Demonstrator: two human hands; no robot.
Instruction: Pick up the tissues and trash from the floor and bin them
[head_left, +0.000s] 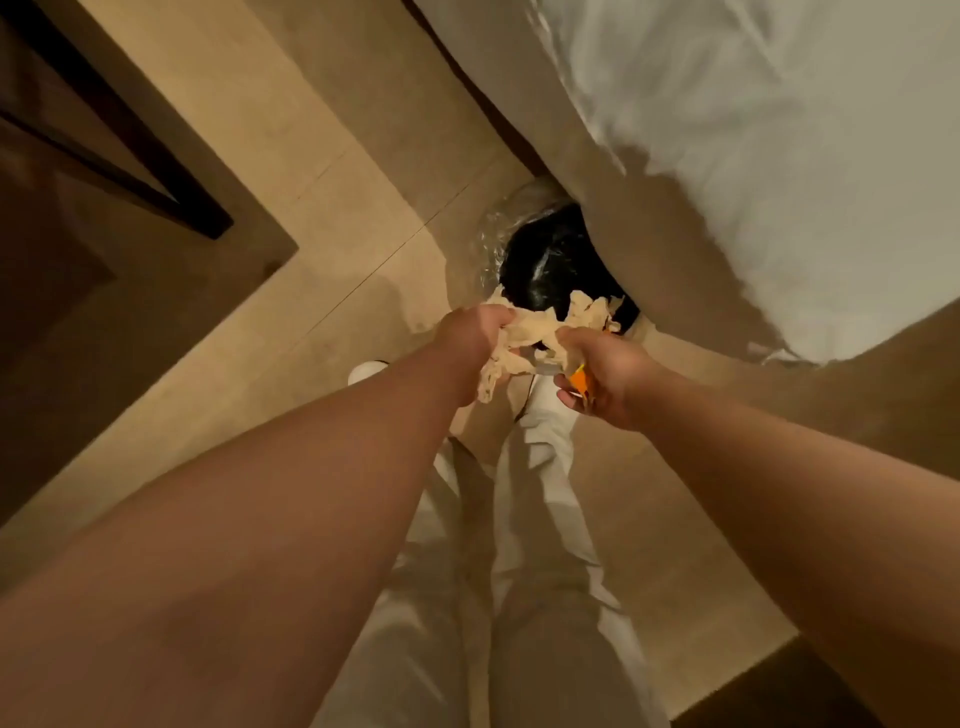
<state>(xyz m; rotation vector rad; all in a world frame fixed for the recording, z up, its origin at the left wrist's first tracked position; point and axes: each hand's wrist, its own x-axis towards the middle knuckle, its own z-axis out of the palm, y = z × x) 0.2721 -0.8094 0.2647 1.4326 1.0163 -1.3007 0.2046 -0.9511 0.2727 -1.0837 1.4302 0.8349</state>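
Note:
Both my hands hold a bundle of crumpled tissues (535, 332) just above the near rim of a black bin (556, 260) lined with a clear plastic bag. My left hand (475, 335) is closed on the left part of the bundle, with a strip hanging below it. My right hand (602, 374) grips the right part together with a small orange wrapper (582, 380). The bin's inside looks dark; its contents cannot be made out.
A bed with white bedding (753, 156) overhangs the bin on the right. Dark wooden furniture (78, 218) stands at the left. Beige floor tiles (322, 218) lie between. My legs in white trousers (519, 571) and a white shoe (366, 371) are below my hands.

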